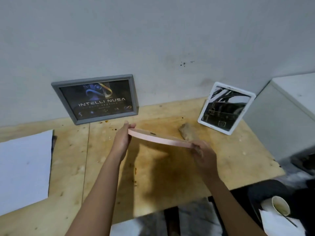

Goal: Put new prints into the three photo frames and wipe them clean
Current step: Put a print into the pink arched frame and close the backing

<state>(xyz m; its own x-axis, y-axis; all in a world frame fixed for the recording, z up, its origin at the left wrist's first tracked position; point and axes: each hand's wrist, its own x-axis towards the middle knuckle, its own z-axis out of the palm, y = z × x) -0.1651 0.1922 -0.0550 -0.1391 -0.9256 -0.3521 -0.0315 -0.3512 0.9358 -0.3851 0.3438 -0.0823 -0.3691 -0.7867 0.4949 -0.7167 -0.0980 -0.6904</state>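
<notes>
White paper sheet (pixel 23 167) lies flat at far left, likely print stock. Grey rectangular frame (pixel 95 99) with dark print leans on wall. Left hand (pixel 121 140) clasps one end of pink frame (pixel 153 137), held edge-on above plywood table (pixel 238 159), probably for turning. Brown crumpled cloth (pixel 186 132) lies just behind, handy for wiping. Right hand (pixel 202 154) clasps other end. White frame (pixel 226 108) stands propped at right.

There are three frames: one grey frame (pixel 95 99), one white frame (pixel 225 108) and one pink frame (pixel 158 137). There are two hands, the left hand (pixel 121 140) and the right hand (pixel 204 154). There is one brown rag (pixel 187 132), one white sheet (pixel 23 169), one cup (pixel 280 207), one napkin (pixel 272 221) and one table (pixel 238 159).
</notes>
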